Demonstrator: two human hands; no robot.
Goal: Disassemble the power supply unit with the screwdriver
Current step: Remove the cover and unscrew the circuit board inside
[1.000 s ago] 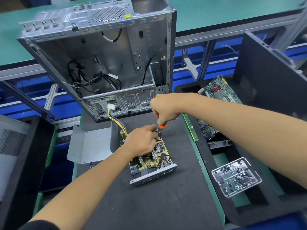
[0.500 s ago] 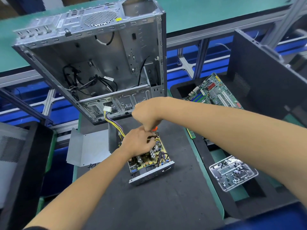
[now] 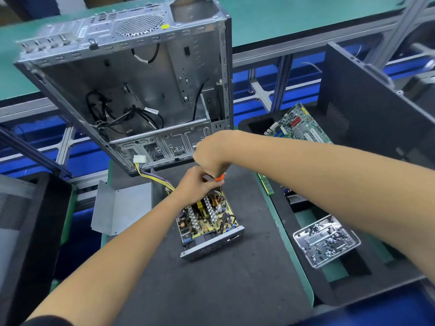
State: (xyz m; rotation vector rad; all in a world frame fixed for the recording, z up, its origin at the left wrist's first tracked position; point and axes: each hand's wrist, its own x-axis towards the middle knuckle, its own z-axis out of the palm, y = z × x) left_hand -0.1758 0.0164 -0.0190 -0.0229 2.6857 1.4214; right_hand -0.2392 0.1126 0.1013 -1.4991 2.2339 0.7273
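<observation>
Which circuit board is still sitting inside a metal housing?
The yellow board in the power supply unit; the green motherboard lies bare.

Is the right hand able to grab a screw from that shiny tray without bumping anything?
Probably yes. The screw tray lies uncovered just under the right forearm; but the right hand is gripping the screwdriver.

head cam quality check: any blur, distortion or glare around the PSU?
Head view: wide-angle bowing bends the computer case and frame rails; top-left edge of the case is smeared; power supply unit is fairly sharp; even overhead light, soft shadows, mild glare on the screw tray; both hands hide the screwdriver tip.
</observation>
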